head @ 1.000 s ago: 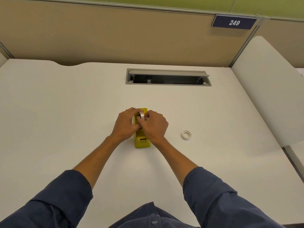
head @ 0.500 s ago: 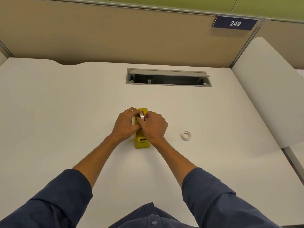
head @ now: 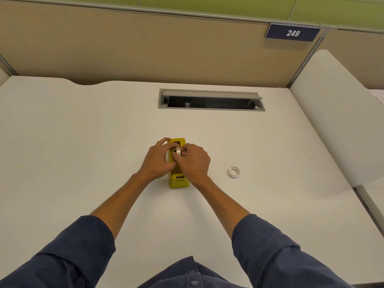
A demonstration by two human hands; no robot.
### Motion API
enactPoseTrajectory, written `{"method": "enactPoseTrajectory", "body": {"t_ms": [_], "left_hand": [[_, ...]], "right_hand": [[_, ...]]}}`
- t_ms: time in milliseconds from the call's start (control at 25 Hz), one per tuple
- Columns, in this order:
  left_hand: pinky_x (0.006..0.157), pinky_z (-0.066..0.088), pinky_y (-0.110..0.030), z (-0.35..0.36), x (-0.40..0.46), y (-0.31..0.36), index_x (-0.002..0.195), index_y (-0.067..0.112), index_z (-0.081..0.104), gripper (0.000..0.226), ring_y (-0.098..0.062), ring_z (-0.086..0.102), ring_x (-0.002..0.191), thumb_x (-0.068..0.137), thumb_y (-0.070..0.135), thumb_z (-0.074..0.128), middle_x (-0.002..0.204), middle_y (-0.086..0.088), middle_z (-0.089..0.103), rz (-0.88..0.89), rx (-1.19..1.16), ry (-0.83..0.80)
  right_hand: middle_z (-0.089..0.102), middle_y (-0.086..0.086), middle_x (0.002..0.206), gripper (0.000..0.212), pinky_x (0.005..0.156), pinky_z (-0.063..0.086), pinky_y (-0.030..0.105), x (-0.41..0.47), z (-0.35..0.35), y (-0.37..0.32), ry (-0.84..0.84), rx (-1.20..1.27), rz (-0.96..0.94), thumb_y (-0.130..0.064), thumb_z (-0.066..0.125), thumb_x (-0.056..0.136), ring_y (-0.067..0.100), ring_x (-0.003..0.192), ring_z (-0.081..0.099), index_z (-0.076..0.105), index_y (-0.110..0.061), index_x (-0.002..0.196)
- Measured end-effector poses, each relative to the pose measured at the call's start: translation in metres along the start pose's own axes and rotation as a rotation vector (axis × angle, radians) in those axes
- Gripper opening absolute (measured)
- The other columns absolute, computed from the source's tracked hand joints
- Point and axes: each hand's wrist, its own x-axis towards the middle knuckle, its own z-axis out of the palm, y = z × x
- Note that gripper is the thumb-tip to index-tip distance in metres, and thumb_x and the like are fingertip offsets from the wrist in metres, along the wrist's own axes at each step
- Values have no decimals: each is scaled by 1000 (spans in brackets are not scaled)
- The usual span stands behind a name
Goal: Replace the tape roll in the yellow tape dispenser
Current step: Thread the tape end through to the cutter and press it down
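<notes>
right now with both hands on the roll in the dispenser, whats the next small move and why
Probably ease the tape roll straight down into the yellow dispenser. Both the left hand and right hand pinch it upright above the open well, apparently not yet seated. The other roll lies apart on the desk.

There is one view only, from the camera on my head. It looks forward and steeply down over my white desk [head: 83,142], wide enough to take in my forearms, both sleeves and my shirt front at the bottom edge. At the top it reaches the tan partition [head: 145,48] and its number plate [head: 292,33].
</notes>
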Motion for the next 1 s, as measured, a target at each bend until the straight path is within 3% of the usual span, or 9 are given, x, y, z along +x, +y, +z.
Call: {"method": "enactPoseTrajectory", "body": {"t_ms": [120,320,640,840,1000], "left_hand": [[93,44,-33,-1,0,-2,119,28,61,49,-24,54,116,71,38,62,141,1,45,7,-12,-9],[93,49,-39,1,0,-3,122,25,60,37,-27,53,116,86,33,60,143,0,44,10,-31,2],[92,46,-32,-1,-1,2,120,19,61,41,-22,56,113,82,32,68,133,0,54,50,-65,8],[93,50,-37,-1,-1,2,119,20,59,42,-15,58,108,81,28,71,121,6,62,87,-107,19],[95,46,-31,1,-1,1,126,22,54,53,-14,58,114,77,27,74,123,3,64,48,-122,36]], "right_hand": [[70,-6,80,27,61,46,29,0,-2,3,-3,53,-12,-48,60,79,17,73,64,66,-21,82],[66,-9,106,28,71,50,29,-5,-8,17,-3,199,-166,-40,59,86,8,83,62,63,-24,109],[67,-7,100,19,69,50,28,6,-15,23,-74,161,-280,-33,61,87,8,83,63,69,-25,102],[68,-7,98,18,67,51,30,15,-22,19,-134,117,-311,-33,60,88,9,80,64,72,-25,98],[70,-7,94,18,67,50,31,19,-26,18,-159,89,-320,-34,60,87,11,80,63,74,-26,94]]}}
